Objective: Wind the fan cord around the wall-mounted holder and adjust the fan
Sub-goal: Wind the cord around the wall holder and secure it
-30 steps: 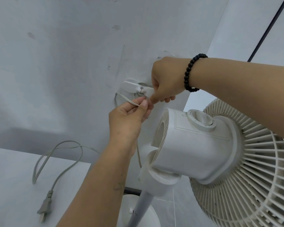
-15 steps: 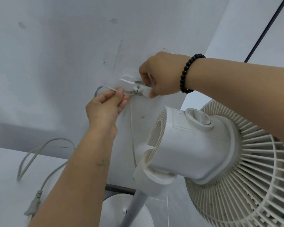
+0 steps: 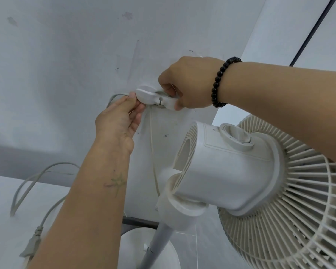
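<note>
Against the white wall (image 3: 66,74), just in front of your hands, the fan (image 3: 231,171) stands with its motor housing turned toward you and its ribbed grille (image 3: 299,200) filling the lower right — the housing sits below your right forearm and crowds the space beneath the wall-mounted holder (image 3: 153,97). The fan's pole (image 3: 155,247) runs down to a round base (image 3: 132,247) near the bottom edge. To the left, on a pale surface (image 3: 4,210), slack loops of the cord (image 3: 27,183) lie loose, ending in the plug (image 3: 30,247) near your left elbow.

The holder is a white piece fixed to the wall, with a small slot in its face. Your right hand (image 3: 186,84), a black bead bracelet (image 3: 219,82) on its wrist, is closed on the holder's right end, thumb under and fingers curled over the top. Your left hand (image 3: 118,121) is pinched shut on the cord just beside the holder's left end — thumb pressed to fingertips, touching the holder. From that pinch the cord arcs out to the left against the wall, and another run drops straight down from the holder toward the fan's neck.
</note>
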`<act>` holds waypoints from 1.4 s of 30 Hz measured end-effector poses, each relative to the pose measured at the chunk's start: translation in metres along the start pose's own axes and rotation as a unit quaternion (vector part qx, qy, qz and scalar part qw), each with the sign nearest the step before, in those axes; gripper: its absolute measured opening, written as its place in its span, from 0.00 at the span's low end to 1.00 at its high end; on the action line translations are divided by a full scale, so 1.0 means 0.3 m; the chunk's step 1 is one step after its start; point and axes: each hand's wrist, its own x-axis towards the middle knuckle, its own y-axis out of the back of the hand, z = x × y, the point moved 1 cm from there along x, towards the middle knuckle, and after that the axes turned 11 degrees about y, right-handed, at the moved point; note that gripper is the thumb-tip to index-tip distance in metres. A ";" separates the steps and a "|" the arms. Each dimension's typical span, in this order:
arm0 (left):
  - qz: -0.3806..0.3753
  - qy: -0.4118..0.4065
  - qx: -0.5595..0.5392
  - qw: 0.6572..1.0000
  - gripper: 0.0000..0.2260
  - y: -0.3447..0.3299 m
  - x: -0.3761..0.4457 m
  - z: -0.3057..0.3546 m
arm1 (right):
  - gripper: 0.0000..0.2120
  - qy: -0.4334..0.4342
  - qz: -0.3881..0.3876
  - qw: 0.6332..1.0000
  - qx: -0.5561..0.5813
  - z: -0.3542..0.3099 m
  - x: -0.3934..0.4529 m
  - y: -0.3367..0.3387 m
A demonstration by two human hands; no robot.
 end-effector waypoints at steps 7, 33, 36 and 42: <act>0.040 -0.110 0.158 0.980 0.06 -0.016 -0.009 0.040 | 0.08 0.010 -0.005 1.000 0.005 0.005 -0.003 -0.003; 0.002 -0.407 0.537 0.738 0.14 -0.028 -0.015 -0.004 | 0.10 0.015 0.130 0.985 0.116 -0.045 0.054 0.085; -0.005 -0.414 0.519 0.748 0.15 -0.022 -0.011 -0.008 | 0.09 -0.008 0.097 0.993 0.063 -0.023 0.055 0.070; 0.003 -0.386 0.492 0.780 0.10 -0.017 -0.021 -0.004 | 0.14 -0.061 0.045 0.997 -0.028 -0.009 0.011 0.076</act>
